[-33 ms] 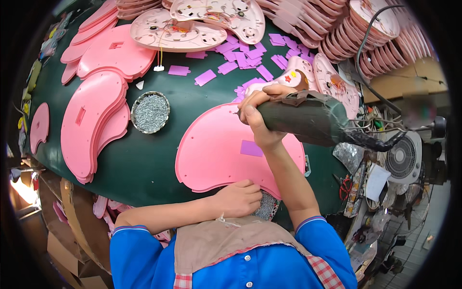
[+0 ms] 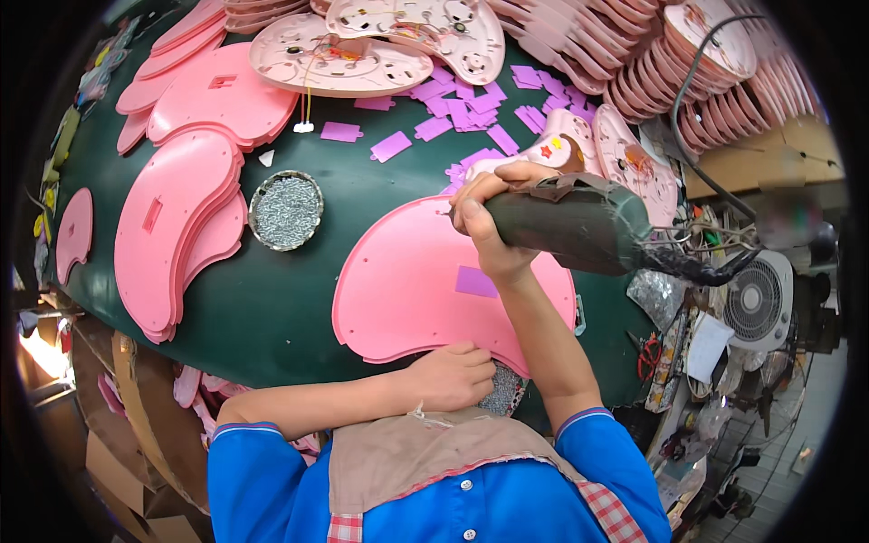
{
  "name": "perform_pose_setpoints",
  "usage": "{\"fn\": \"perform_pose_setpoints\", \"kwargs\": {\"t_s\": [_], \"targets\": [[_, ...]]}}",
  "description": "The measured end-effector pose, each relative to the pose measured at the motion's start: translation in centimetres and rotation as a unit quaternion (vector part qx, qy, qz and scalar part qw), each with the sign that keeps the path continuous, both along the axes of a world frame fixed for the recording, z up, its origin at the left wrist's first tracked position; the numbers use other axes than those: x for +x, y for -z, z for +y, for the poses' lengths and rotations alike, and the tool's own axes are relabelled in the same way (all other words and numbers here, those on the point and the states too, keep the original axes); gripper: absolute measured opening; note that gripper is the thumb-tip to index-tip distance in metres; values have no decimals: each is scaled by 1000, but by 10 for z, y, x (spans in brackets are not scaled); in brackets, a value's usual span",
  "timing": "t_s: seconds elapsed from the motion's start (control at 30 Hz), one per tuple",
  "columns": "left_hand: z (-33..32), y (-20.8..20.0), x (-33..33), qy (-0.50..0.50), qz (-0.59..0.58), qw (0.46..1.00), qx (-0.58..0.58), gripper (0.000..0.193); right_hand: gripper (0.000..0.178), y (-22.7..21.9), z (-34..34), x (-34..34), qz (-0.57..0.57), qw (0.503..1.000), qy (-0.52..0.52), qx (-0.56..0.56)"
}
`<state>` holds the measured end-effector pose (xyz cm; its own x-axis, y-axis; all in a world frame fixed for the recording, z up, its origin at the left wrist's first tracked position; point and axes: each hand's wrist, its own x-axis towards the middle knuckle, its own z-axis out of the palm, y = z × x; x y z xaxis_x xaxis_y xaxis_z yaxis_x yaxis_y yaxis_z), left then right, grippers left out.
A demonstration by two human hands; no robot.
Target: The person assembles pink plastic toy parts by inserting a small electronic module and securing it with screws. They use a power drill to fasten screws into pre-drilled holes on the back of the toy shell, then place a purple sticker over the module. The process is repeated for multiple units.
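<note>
My right hand is wrapped round a dark, tape-covered electric screwdriver; its thin tip points left over a pink kidney-shaped plastic panel. A purple rectangular piece shows in the panel's middle, partly beside my right forearm. My left hand rests at the panel's near edge with its fingers curled in. Whether anything is in those fingers is hidden. Beside it, a container of small metal screws is partly covered by the hand and apron.
A round dish of screws stands left of the panel. Stacked pink panels lie farther left. Purple pieces, wired pink shells and shell stacks fill the far side. The screwdriver's cable hangs at right, near a fan.
</note>
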<state>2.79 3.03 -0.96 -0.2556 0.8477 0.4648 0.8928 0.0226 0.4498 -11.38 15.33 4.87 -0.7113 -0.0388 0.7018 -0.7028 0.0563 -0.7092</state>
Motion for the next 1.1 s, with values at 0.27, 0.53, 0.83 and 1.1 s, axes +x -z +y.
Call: {"fn": "perform_pose_setpoints", "kwargs": {"t_s": [0.27,0.53,0.83,1.1], "targets": [[-46,-29,-50,-122,-295,946,48,20,48,10,-9,-8,-36,995,-65,-59],[-86,-21,-93,-324,-107,932,124,16,53,-37,-15,32,-95,969,-153,-170],[-95,-34,-85,-287,-97,933,192,22,52,-60,-32,59,-121,962,-190,-153],[-108,-34,-77,-283,-63,949,123,23,53,-57,-41,66,-102,971,-203,-71]]}}
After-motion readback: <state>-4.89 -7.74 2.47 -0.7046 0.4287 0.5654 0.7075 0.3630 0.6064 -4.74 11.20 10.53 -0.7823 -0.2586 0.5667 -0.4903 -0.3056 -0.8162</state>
